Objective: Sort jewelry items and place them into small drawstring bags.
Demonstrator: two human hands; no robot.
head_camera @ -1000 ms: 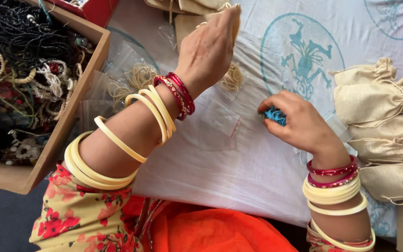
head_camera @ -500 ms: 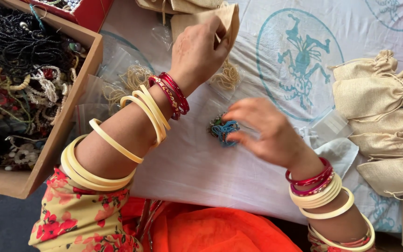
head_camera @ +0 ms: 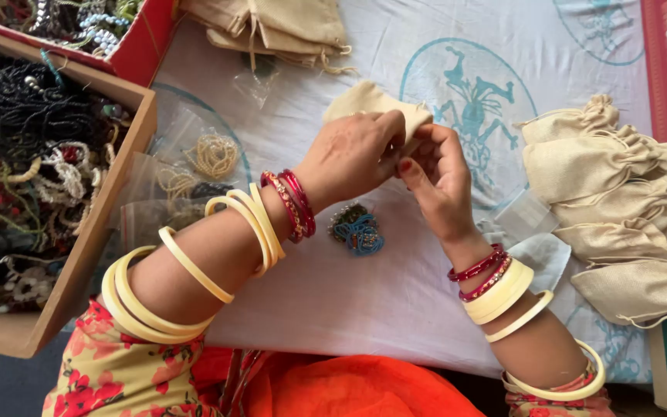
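Both hands meet over the white printed cloth (head_camera: 333, 301). My left hand (head_camera: 353, 154) grips a small beige cloth pouch (head_camera: 364, 100), and my right hand (head_camera: 435, 181) pinches the pouch's near edge beside it. A blue beaded jewellery piece (head_camera: 358, 230) lies loose on the cloth just below the hands, held by neither. Both wrists wear red and cream bangles.
A cardboard box (head_camera: 90, 255) of tangled necklaces stands at the left. Clear bags with pearl jewellery (head_camera: 214, 158) lie beside it. Filled beige pouches (head_camera: 619, 224) are piled at the right, more flat pouches (head_camera: 279, 27) at the top, and a red box (head_camera: 152, 38) at the upper left.
My right hand carried the blue jewellery piece leftward, laid it on the cloth, then rose to the pouch. My left hand brought the pouch down toward the middle.
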